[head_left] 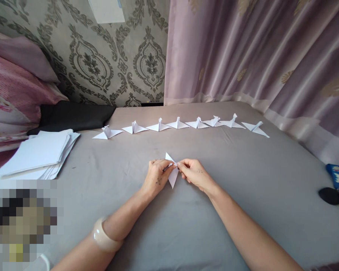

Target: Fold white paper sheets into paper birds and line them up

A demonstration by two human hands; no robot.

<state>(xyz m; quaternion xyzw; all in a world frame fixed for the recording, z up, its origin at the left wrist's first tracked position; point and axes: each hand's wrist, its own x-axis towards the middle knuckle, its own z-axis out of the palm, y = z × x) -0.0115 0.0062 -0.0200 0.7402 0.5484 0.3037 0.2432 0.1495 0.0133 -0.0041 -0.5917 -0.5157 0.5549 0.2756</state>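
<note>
A small folded white paper piece lies on the grey sheet in front of me, pointed ends up and down. My left hand pinches its left side with closed fingers. My right hand pinches its right side, fingertips meeting the left hand's over the fold. A pale bangle sits on my left wrist. Beyond the hands, a row of several finished white paper birds runs across the sheet from left to right.
A stack of white paper sheets lies at the left. Black cloth and pink bedding sit behind it. Curtains hang at the right. A blue object and a black one lie at the right edge.
</note>
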